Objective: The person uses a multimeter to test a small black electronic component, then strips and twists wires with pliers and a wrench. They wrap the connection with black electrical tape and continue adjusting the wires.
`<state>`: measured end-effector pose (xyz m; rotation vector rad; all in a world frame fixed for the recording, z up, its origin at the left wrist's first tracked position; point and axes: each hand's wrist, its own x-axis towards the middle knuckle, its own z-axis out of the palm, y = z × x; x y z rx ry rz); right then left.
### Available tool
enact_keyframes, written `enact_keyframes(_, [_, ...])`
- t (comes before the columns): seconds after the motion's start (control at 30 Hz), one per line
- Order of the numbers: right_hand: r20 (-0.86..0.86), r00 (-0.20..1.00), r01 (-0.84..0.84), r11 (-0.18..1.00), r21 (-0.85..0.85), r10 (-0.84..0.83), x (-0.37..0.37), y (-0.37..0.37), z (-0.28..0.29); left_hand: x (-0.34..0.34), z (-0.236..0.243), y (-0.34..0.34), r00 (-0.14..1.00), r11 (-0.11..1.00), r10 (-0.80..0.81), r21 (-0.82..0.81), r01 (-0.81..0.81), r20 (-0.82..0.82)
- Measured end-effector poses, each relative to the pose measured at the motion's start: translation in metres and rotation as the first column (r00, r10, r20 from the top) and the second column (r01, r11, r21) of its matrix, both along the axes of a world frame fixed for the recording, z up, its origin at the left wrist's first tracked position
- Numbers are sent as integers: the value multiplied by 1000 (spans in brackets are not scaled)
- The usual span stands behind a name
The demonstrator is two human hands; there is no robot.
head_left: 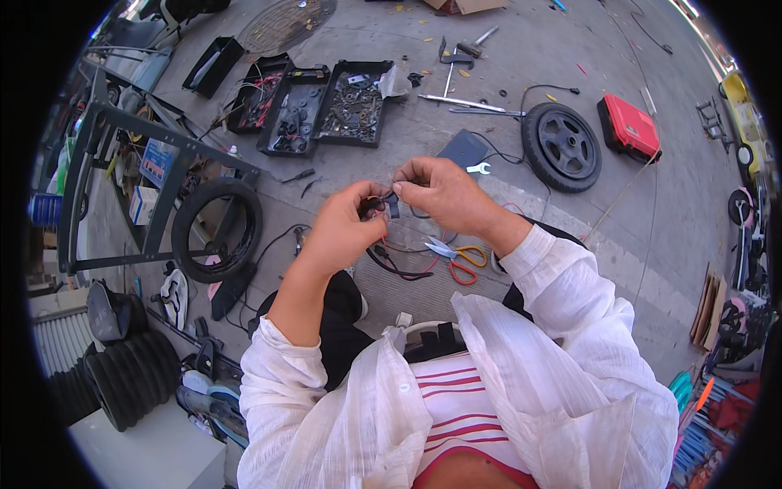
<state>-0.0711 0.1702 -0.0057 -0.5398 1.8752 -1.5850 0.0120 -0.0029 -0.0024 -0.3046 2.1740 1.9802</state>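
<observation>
Both hands meet at the middle of the view. My left hand (354,224) has its fingers curled round thin black and red wires (395,269) that hang down toward the ground. My right hand (428,187) pinches the dark wiring just to its right, beside a small black piece (393,209) between the hands; exactly what is at the fingertips is too small to make out. Scissors (460,261) with red and yellow handles lie on the ground just below my hands. A dark flat pad (458,147) and a silver open-ended wrench (479,168) lie beyond my right hand.
Black parts boxes (352,102) and metal rods (460,102) lie ahead. A spoked wheel (562,147) and red case (627,126) are at right. A loose tyre (216,228), metal frame (110,138) and stacked tyres (130,375) crowd the left. Cables trail across the pavement (619,212).
</observation>
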Motion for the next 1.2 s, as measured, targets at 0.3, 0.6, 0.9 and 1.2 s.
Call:
enact_keyframes(0.3, [75,997,32,999,3,-32,-4,2,-8,-2,0,17,878,907,17,-363,-215,-479])
enact_keyframes(0.6, [-85,990,103,991,-87,-110,7,-4,-2,-8,-8,15,958,908,286,317,-274,6])
enact_keyframes(0.9, [-231,965,104,991,-88,-122,16,-10,-11,-8,-11,6,945,860,262,396,-321,197])
enact_keyframes(1.2, [84,980,188,981,-54,-183,3,-10,-6,0,-8,21,824,902,120,-286,-325,-554])
